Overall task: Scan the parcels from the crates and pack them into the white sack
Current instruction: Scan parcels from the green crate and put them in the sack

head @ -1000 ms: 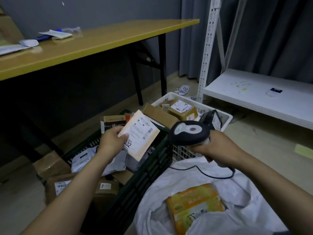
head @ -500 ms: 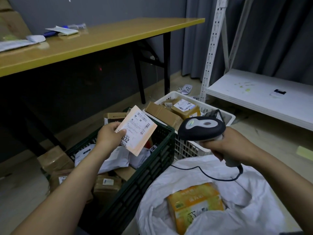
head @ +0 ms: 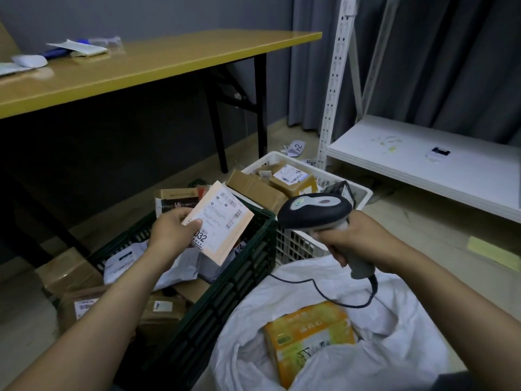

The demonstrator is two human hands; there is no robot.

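head view is showing the left hand (head: 172,235) pinching a flat tan parcel (head: 222,224) by its corner, thumb on the label, holding it up over the dark green crate (head: 245,275). the right hand (head: 358,238) is curling around the grip of the barcode scanner (head: 313,211), whose head is sitting just beside the parcel and pointing its way. so i'm guessing this one is getting scanned right now, not packed yet.

progress-wise, one yellow box (head: 310,337) is already lying in the white sack (head: 394,348), while the green crate and the white crate (head: 298,244) behind it are both holding plenty of boxes and mailers, so most of the job is looking undone.

hard to tell: no scan beam is showing, the label print is blurring out apart from a big "32", and the frame is cutting off the sack's near side.
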